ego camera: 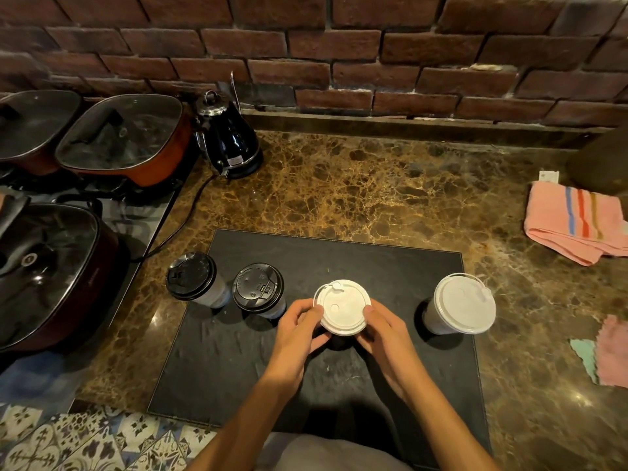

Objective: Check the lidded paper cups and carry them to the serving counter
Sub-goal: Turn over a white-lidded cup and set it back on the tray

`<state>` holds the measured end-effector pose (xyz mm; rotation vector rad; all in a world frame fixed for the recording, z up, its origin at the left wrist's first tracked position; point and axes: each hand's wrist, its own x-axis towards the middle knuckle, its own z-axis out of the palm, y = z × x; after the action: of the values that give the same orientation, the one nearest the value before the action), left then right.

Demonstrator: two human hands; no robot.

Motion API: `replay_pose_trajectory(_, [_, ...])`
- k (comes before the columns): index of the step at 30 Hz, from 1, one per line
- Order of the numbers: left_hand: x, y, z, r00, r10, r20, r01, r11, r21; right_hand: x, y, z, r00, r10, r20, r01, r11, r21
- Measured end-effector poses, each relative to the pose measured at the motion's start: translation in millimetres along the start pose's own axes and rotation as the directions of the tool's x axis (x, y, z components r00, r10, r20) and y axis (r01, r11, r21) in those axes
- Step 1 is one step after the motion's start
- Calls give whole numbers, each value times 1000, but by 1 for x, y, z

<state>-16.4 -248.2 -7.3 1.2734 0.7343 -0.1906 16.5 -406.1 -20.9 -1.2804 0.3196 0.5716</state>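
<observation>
**Lidded paper cups lined up on a dark mat, one being held in both hands**

Four lidded paper cups are standing in a row on a black mat [339, 385] that is lying on a brown marbled table [373, 185]. The far-left black-lidded cup [191, 276] is sitting at the mat's left edge, with a second black-lidded cup [258, 287] just beside it. A white-lidded cup [342, 306] is standing in the middle, and another white-lidded cup [460, 303] is standing well apart to its right.

A red brick wall [339, 45] is running behind the table. At the left, three glass-lidded cooking pots [125, 137] are sitting on a stove, with a black kettle [229, 137] beside them near the wall. A pink striped towel [574, 222] is lying at the right edge, and patterned floor tiles [85, 440] are showing at the lower left.

Both forearms are reaching in from below. The left hand [299, 329] and right hand [380, 329] are gripping the middle white-lidded cup from either side, thumbs pressing against the lid's rim and fingers curling around the cup beneath.
</observation>
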Motion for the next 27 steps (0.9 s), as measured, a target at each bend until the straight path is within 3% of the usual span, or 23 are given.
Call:
replay_pose_trajectory(13, [-2, 3, 0, 1000, 19, -8, -20, 999, -31, -1, -8, 4, 999, -52, 11, 53, 995, -83])
replay_pose_trajectory(21, [-5, 11, -1, 972, 225, -62, -205, 950, 234, -3, -10, 7, 994, -102, -49, 95, 988, -124])
replay_pose_trajectory(27, [-14, 23, 4, 940, 342, -19, -294, 834, 466, -7, -20, 6, 979, -188, -78, 149, 924, -354])
